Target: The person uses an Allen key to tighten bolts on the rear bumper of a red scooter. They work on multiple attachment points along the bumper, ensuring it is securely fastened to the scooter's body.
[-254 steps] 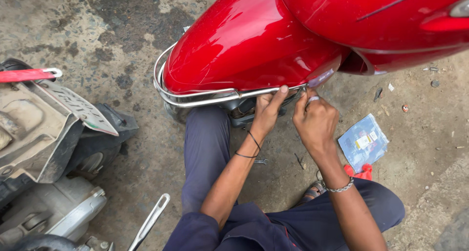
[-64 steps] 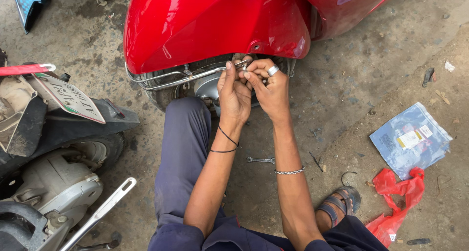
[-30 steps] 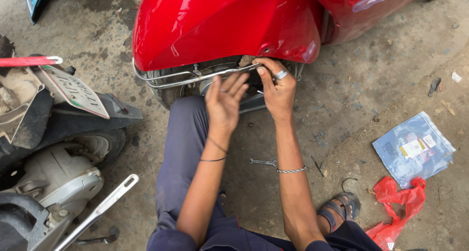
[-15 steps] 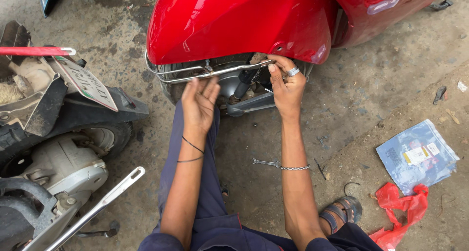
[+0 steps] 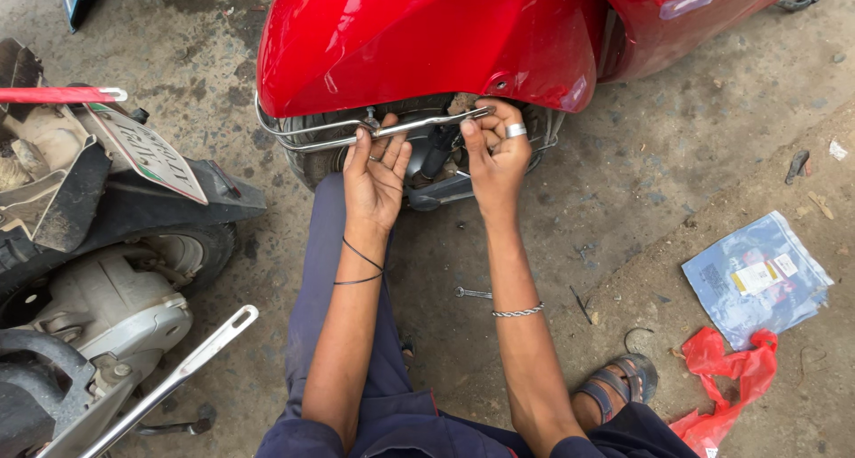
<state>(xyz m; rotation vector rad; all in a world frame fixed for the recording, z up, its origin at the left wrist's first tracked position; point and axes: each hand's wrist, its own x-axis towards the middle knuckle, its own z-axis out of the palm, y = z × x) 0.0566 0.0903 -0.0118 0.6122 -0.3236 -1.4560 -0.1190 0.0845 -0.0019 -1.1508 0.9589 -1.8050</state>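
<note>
A red scooter body panel (image 5: 427, 30) fills the top of the view, with a chrome guard rail (image 5: 307, 140) running under its lower edge. My left hand (image 5: 374, 168) reaches up to the rail, its fingers curled over the chrome bar. My right hand (image 5: 494, 151), with a ring on one finger, pinches the right end of the same bar just below the red panel. The wheel and dark mechanical parts behind the rail are partly hidden by both hands.
A small spanner (image 5: 472, 292) lies on the concrete between my arms. A second, stripped scooter (image 5: 98, 271) with a tilted plate stands at the left. A clear plastic packet (image 5: 757, 280) and a red plastic bag (image 5: 721, 378) lie at the right.
My left hand has risen from below the rail and closed on the chrome bar. My right hand stays at the bar's right end. The view has shifted slightly.
</note>
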